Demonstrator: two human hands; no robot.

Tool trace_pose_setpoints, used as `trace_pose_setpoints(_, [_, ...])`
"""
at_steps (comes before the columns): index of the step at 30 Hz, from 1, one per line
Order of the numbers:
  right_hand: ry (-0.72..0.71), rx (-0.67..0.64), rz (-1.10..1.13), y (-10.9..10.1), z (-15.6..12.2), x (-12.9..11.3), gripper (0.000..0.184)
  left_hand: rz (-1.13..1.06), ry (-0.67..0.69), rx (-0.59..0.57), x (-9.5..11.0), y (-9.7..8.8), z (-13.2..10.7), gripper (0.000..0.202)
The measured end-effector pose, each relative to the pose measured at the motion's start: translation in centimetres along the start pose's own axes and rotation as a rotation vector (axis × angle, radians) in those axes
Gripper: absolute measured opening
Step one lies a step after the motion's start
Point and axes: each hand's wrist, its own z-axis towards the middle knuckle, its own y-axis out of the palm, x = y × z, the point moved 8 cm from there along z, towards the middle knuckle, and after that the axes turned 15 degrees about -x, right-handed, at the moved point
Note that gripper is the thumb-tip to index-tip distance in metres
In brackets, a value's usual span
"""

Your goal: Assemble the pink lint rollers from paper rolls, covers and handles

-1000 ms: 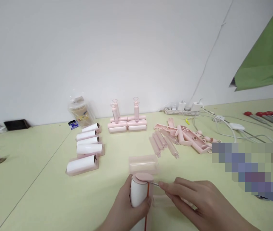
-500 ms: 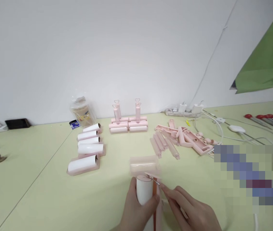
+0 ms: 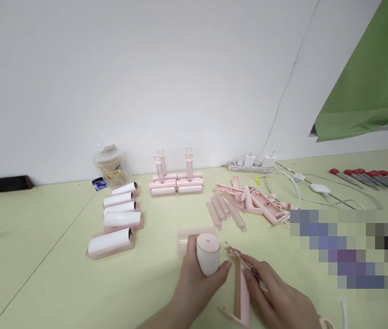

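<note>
My left grip (image 3: 199, 281) is holding the white roll (image 3: 208, 262), now free. My right grip (image 3: 278, 292) is pinching tool (image 3: 249, 267) and pink frame (image 3: 244, 299).

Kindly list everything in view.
Cylindrical roll: one, white, centre
Metal tool: one, silver, front
Plastic frame: one, pink, front
Lying rolls: five, white, left
Heart-topped rollers: four, pink-white, back
Translucent tubes: several, pink, right
Loose plastic parts: several, pink, right
Translucent cover: one, pinkish, centre
Plastic bag: one, clear, back
Packet: one, blue, beside bag
Power strip: one, white, back
Cables: several, white, right
Flat device: one, black, left
Round-headed tools: several, red-grey, right
Hanging cloth: one, green, upper right
Table: one, green, foreground
Left hand: one, bare, around roll
Right hand: one, bare, holding tool
</note>
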Motion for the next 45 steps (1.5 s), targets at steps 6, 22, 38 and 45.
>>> trace_pose_setpoints(6, [0.003, -0.208, 0.275, -0.7, 2.6, -1.0, 0.036, 0.640, -0.041, 0.010, 0.6, -3.6, 0.0, 0.028])
trace_pose_setpoints(22, [-0.244, -0.537, 0.620, 3.2, 8.9, -7.0, 0.014, 1.261, 0.303, 0.222, 2.5, -3.9, -0.8, 0.019])
trace_pose_setpoints(38, [-0.240, -0.337, 0.746, -1.2, 11.8, -5.4, 0.025, 0.634, -0.010, 0.109, 3.1, -7.1, 0.7, 0.019])
trace_pose_setpoints(45, [-0.517, -0.160, 1.018, -5.6, 12.0, -9.2, 0.018, 0.314, 0.203, -0.086, 5.0, -3.7, 3.0, 0.030])
